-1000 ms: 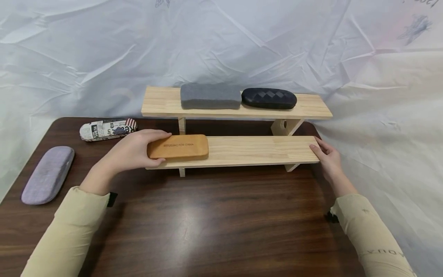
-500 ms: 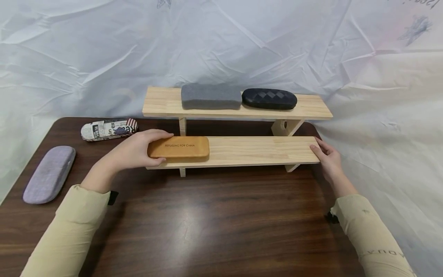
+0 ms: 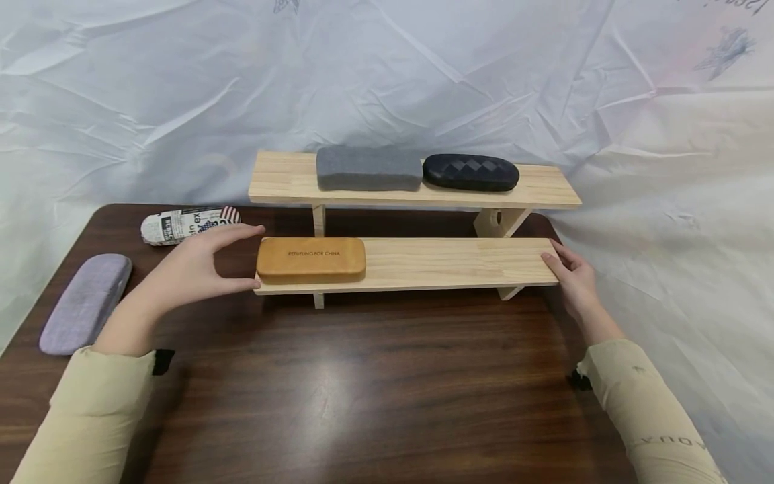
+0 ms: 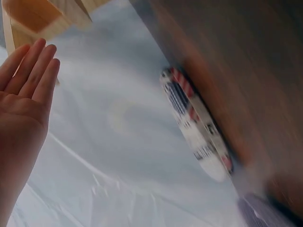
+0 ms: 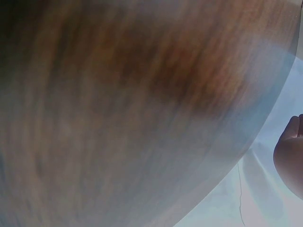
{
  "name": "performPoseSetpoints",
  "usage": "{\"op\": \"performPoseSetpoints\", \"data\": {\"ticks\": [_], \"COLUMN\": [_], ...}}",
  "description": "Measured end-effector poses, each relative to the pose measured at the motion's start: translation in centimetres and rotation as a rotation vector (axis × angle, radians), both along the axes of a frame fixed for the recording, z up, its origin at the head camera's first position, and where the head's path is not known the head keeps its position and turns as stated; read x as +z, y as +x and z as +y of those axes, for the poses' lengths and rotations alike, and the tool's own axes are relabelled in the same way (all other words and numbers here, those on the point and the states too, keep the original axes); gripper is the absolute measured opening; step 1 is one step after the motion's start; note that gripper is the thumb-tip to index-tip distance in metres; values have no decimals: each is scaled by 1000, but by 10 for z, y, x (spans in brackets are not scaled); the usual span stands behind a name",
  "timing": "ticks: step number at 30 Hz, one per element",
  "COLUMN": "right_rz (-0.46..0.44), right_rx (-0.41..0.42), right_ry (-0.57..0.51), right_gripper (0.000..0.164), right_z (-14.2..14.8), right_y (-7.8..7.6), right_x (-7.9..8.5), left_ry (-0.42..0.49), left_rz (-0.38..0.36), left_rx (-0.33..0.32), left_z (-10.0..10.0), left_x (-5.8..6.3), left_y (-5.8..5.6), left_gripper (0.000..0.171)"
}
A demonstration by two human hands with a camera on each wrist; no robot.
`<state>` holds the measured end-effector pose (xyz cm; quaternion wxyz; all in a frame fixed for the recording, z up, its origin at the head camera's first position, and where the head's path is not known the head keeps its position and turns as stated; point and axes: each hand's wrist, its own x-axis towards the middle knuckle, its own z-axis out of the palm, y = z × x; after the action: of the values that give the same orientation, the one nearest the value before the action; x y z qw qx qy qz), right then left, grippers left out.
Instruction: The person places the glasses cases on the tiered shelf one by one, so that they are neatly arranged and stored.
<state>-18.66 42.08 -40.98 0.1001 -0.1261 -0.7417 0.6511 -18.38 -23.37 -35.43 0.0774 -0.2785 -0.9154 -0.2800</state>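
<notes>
An orange-brown glasses case (image 3: pixel 311 260), lettered "REFUELING FOR CHINA", lies at the left end of the lower board of a two-tier wooden shelf (image 3: pixel 435 262). Just left of it is my left hand (image 3: pixel 187 269), thumb and fingers spread apart with nothing between them; the thumb tip is right at the board's corner. The left wrist view shows the fingers straight. At the lower board's right end my right hand (image 3: pixel 577 279) pinches the edge, thumb on top. A grey glasses case (image 3: pixel 369 168) and a black one with a diamond pattern (image 3: pixel 470 172) sit side by side on the upper board.
A newsprint-and-flag patterned glasses case (image 3: pixel 175 227) lies on the dark wooden table (image 3: pixel 375 390) behind my left hand. Farther left is a lilac-grey case (image 3: pixel 84 302). White crumpled sheeting (image 3: pixel 387 74) hangs behind the shelf and along the right side.
My left hand has let go of the orange-brown glasses case and moved left, away from it. The case stays on the lower board. My right hand has kept its place.
</notes>
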Motion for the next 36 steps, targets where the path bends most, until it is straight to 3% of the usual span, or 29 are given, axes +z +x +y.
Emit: {"op": "performPoseSetpoints", "data": {"ticks": [3,9,14,25,30,36], "right_rz": [1,-7,-10,5,-6,-9], "right_rx": [1,4,-6,-2,0,-1], "right_ry": [0,5,-10,-45,-21,-25], "right_gripper": [70,71,70,68,69,70], "right_z": [0,2,2,3,0,-1], "right_y": [0,0,1,1,1,0], "right_x": [0,1,2,0,1,2], "left_ry": [30,73,81,87,97,70], "left_rz": [10,103,114,161,157,127], "left_rx": [63,179,296,417,487,517], "left_z": [-15,-47,-74,-115,-130,-149], "left_x": [-1,-6,-12,-33,-45,-57], "left_y": [7,20,33,50,58,66], "left_gripper": [85,82,79,71,68,74]}}
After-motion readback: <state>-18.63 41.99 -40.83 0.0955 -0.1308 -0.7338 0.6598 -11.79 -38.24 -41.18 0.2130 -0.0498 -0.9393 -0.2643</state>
